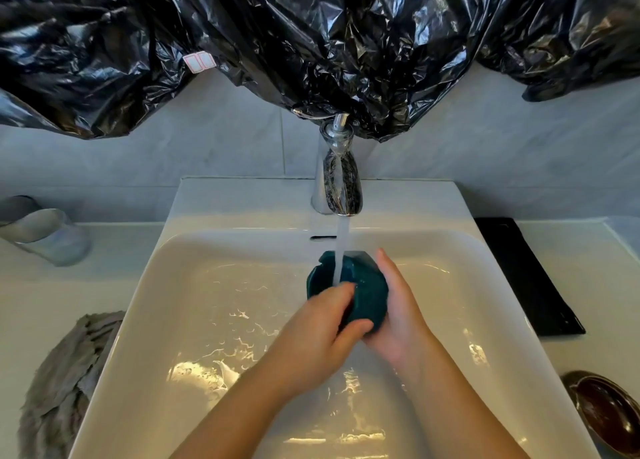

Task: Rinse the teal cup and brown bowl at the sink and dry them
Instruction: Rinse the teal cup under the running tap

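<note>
Teal cup (367, 297) is over the middle of the sink (242, 202), tipped on its side with its open end facing left. Water (342, 244) runs down from the tap (337, 185) at the back of the sink and lands on the cup's rim. The left hand (311, 334) pinches the cup's wall, with fingers over the rim and the thumb on the outside. The right hand (401, 313) holds the cup's other side, its fingers lying straight along it. The brown bowl (606, 410) sits on the counter to the right of the sink, near the front. A black mat (526, 278) lies just right of the sink too, further back. A grey cloth (65, 372) is bunched up left of the sink, touching its edge. A clear glass (45, 233) stands left of the sink, at the back. Shiny black plastic (311, 43) hangs on the wall above the sink.
</note>
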`<state>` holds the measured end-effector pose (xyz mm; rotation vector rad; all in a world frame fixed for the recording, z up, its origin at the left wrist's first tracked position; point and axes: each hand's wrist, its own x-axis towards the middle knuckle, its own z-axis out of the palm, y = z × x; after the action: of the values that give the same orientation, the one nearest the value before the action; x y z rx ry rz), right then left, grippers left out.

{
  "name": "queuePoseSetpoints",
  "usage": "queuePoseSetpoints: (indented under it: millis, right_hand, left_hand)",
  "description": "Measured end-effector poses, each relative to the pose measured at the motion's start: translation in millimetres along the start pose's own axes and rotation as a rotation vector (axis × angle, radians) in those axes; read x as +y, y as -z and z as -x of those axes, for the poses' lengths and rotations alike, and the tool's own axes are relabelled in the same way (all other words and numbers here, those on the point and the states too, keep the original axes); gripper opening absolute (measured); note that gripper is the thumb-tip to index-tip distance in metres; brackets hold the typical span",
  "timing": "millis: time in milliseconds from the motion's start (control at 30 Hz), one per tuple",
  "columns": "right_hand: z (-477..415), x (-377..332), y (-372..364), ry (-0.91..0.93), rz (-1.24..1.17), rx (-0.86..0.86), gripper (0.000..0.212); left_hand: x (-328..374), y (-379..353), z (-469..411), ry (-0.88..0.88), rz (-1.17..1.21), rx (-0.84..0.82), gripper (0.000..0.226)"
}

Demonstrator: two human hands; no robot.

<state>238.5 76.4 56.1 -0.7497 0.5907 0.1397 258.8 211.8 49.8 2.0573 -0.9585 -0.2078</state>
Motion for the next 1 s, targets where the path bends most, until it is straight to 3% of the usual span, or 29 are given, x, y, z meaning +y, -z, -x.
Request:
queuePoseSetpoints:
  millis: [67,167,233,367,533,633,700,833,933,1000]
  right_hand:
    - [1,0,0,0.01,-0.07,-0.035,0.056]
    - [0,2,-2,0.081,-0.09,-0.073,0.049]
    - [0,3,0,0.077,-0.087,-0.08,0.045]
    - [-1,3,1,0.024,-0.079,-0.076,0.05]
    - [-3,10,-4,0.088,-0.108,-0.154,0.047]
    - [-5,10,-1,0.054,-0.07,-0.13,0.055]
    - [-7,12,-2,0.053,-0.088,-0.11,0.055]
    - [-6,14,-1,0.138,-0.178,-0.132,0.046]
    - [-6,9,3,0.102,-0.152,-0.114,0.052]
    - [-7,7,3,0.06,-0.124,-0.099,0.053]
  left_hand:
    - [-9,4,-1,-0.097,-0.379,-0.002,0.034]
    - [6,6,-6,-0.038,-0.241,0.04,0.025]
    - [7,7,-5,-0.047,-0.209,-0.035,0.015]
    - [-12,20,-5,-0.235,-0.604,-0.122,0.02]
    - [5,14,-9,-0.01,-0.259,-0.068,0.015]
    - [-13,19,-4,-0.173,-0.575,-0.109,0.018]
    - [-17,19,-3,-0.127,-0.627,-0.063,0.02]
    - [10,6,-9,0.084,-0.206,-0.002,0.017]
    - [-5,14,-7,-0.153,-0.515,-0.074,0.021]
    - [-21,22,-7,-0.208,-0.704,-0.091,0.029]
